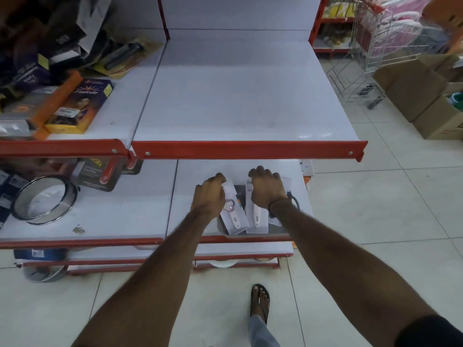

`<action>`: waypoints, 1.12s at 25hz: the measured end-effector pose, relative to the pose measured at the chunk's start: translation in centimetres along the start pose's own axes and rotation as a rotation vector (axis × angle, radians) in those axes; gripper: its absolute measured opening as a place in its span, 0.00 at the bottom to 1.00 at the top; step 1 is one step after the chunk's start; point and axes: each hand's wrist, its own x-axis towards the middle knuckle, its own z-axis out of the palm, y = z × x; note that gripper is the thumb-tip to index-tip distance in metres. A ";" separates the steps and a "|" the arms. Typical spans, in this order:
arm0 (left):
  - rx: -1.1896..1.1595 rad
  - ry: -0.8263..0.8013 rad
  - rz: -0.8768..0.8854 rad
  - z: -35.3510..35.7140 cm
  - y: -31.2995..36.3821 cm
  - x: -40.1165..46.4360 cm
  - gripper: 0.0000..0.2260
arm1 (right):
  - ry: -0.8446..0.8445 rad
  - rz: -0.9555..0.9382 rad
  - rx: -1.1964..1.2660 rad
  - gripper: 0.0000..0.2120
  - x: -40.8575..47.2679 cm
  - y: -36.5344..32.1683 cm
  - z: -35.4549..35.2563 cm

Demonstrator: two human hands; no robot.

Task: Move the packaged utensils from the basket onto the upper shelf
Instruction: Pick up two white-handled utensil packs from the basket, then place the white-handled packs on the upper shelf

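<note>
Down at nine o'clock, a round metal ring is seen lying on the lower shelf, with boxed goods stacked on the shelf above it. Toward the centre, the left hand is curled over the top of a white packaged utensil, its fingers closed on the card's upper edge. Just beside it, at about three o'clock from that hand, the right hand is clenched over the top of a second packaged utensil; a dark band is worn at the wrist. Both packs are stood tilted in a grey basket set on the lower shelf, whose rim is largely hidden. At twelve o'clock, the upper shelf, white with a red front lip, is spread bare above the hands. Further right, at two o'clock, a wire cart and cardboard boxes are seen on the tiled floor.
</note>
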 end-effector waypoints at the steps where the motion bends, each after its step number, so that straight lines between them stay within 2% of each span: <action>1: -0.024 -0.006 0.005 -0.5 0.2 -0.8 0.09 | 0.022 0.027 0.047 0.23 -0.9 0.0 -0.7; 5: -0.072 -0.040 0.072 -2.1 1.4 -4.1 0.07 | 0.025 0.038 0.124 0.17 -5.0 -0.3 -3.5; 8: -0.057 0.005 0.167 -3.6 2.3 -6.7 0.15 | -0.043 -0.014 0.074 0.17 -7.7 -0.6 -6.9; 11: 0.004 0.160 0.311 -6.6 3.2 -8.6 0.20 | -0.003 -0.062 0.073 0.19 -9.6 -0.5 -11.7; 15: 0.028 0.457 0.431 -14.2 5.6 -7.7 0.20 | 0.138 -0.095 0.171 0.20 -9.5 -0.6 -19.5; 18: 0.044 0.565 0.438 -20.1 7.3 -4.3 0.19 | 0.213 -0.069 0.378 0.18 -7.3 -1.5 -24.2; 21: 0.126 0.593 0.382 -24.1 7.7 0.3 0.16 | 0.296 -0.077 0.520 0.17 -3.8 -2.9 -27.4; 25: 0.203 0.626 0.345 -25.9 6.8 5.5 0.15 | 0.359 -0.043 0.474 0.18 0.9 -4.2 -29.4; 28: 0.183 0.544 0.286 -25.0 6.6 8.5 0.12 | 0.355 -0.016 0.432 0.17 4.0 -4.3 -29.0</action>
